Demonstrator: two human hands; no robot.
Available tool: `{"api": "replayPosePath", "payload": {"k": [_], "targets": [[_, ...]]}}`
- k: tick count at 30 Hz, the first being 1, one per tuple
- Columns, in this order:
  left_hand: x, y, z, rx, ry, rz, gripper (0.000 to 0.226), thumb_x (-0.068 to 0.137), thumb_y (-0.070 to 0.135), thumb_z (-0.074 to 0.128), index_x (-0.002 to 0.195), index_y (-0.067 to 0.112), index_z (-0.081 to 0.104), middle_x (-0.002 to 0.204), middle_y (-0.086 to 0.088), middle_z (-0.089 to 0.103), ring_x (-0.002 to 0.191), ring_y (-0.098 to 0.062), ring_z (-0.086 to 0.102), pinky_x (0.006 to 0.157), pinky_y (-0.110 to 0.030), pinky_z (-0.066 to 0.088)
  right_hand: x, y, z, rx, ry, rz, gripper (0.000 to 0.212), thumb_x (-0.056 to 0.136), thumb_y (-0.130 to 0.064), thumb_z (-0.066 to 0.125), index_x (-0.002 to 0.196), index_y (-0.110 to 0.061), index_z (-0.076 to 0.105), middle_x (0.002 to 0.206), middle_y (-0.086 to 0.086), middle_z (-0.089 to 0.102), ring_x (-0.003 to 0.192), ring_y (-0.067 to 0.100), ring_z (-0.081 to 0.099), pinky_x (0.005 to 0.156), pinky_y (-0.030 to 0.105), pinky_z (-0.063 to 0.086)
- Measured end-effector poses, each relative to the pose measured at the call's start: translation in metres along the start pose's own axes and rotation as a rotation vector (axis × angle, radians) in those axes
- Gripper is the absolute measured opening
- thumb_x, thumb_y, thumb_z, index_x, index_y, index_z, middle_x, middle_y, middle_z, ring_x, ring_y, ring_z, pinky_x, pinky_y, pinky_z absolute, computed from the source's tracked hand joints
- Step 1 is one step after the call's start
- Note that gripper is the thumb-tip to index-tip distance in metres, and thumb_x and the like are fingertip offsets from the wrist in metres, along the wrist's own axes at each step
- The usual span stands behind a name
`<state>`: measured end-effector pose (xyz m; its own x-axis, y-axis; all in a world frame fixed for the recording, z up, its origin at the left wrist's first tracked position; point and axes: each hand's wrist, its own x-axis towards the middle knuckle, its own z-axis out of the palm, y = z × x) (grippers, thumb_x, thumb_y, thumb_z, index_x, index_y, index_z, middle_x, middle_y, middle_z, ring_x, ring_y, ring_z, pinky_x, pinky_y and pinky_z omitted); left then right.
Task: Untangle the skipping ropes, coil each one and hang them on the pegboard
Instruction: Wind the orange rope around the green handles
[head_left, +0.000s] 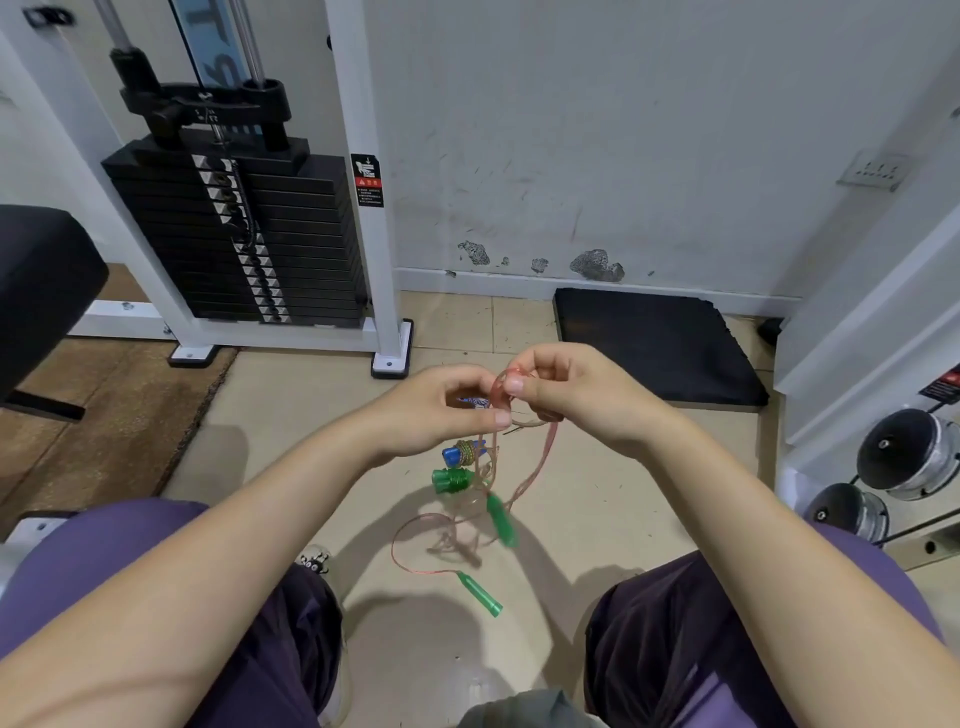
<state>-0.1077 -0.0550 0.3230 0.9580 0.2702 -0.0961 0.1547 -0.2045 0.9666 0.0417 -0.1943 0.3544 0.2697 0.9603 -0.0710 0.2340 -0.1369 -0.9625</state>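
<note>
Beige tiled floor, scuffed white wall, both hands' grip pinching pink rope

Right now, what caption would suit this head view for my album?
Both hands, left and right, pinch a tangled pink rope, its green handles dangling above the floor.

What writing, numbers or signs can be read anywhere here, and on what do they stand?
Black and red warning sticker on the white machine post: a warning triangle shows, its words too small to read.
Blue panel behind the steel guide rods: large pale letters, cut off and unreadable.
Number tags on the black weight stack: blurred.
Red and black label at right: unreadable.
</note>
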Motion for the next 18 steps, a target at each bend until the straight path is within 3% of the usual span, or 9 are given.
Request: {"api": "replayPosePath", "payload": {"k": [3,5,7,9,13,16,18], "targets": [[0.003,-0.003,-0.004,0.155,0.061,0.02,0.018,0.088,0.028,0.074,0.079,0.012,0.069,0.1,0.001,0.071,0.098,-0.012,0.064,0.096,-0.029,0.045,-0.001,-0.004,-0.004,0.062,0.12,-0.038,0.013,0.095,-0.008,0.058,0.083,-0.012,0.061,0.06,-0.003,0.05,0.054,0.011,0.034,0.052,0.021,0.029],[0.004,-0.008,-0.012,0.423,0.077,0.019,0.021,0.087,0.027,0.075,0.071,0.016,0.065,0.104,-0.002,0.066,0.1,-0.017,0.061,0.09,-0.026,0.044,-0.002,-0.007,-0.013,0.208,0.235,-0.066,0.017,0.098,-0.006,0.052,0.082,-0.011,0.057,0.058,-0.003,0.04,0.051,0.01,0.031,0.05,0.02,0.028],[0.003,-0.015,-0.019,0.732,0.039,-0.096,0.018,0.086,0.03,0.073,0.077,0.017,0.066,0.101,-0.005,0.065,0.096,-0.023,0.06,0.084,-0.031,0.046,-0.003,-0.009,-0.025,0.339,0.31,-0.086,0.019,0.099,-0.006,0.047,0.082,-0.01,0.052,0.059,-0.002,0.033,0.051,0.01,0.027,0.052,0.022,0.024],[0.003,-0.021,-0.024,0.846,0.045,-0.224,0.016,0.086,0.035,0.071,0.085,0.018,0.069,0.092,-0.006,0.068,0.085,-0.025,0.061,0.075,-0.033,0.049,-0.005,-0.009,-0.031,0.335,0.335,-0.083,0.021,0.1,-0.006,0.045,0.08,-0.011,0.05,0.061,0.0,0.028,0.053,0.012,0.023,0.053,0.025,0.019],[0.0,-0.014,-0.031,0.679,0.154,-0.233,0.016,0.082,0.041,0.078,0.093,0.029,0.076,0.087,0.006,0.07,0.081,-0.011,0.062,0.069,-0.024,0.046,-0.007,-0.007,-0.031,0.215,0.353,-0.068,0.013,0.098,-0.012,0.054,0.086,-0.009,0.058,0.055,-0.004,0.032,0.05,0.011,0.024,0.048,0.021,0.022],[-0.001,-0.006,-0.03,0.397,0.163,-0.142,0.011,0.083,0.027,0.08,0.089,0.018,0.079,0.084,-0.003,0.075,0.078,-0.016,0.066,0.078,-0.028,0.053,-0.007,-0.009,-0.029,0.072,0.362,-0.041,0.009,0.089,-0.019,0.068,0.084,-0.012,0.069,0.049,-0.008,0.04,0.047,0.011,0.027,0.045,0.02,0.023],[-0.002,-0.003,-0.026,0.334,0.151,-0.101,0.003,0.083,0.016,0.079,0.083,0.013,0.078,0.078,-0.011,0.073,0.068,-0.014,0.06,0.073,-0.027,0.052,-0.007,-0.007,-0.026,0.04,0.344,-0.012,0.011,0.09,-0.02,0.068,0.082,-0.011,0.068,0.048,-0.008,0.041,0.046,0.01,0.028,0.044,0.021,0.022]]}}
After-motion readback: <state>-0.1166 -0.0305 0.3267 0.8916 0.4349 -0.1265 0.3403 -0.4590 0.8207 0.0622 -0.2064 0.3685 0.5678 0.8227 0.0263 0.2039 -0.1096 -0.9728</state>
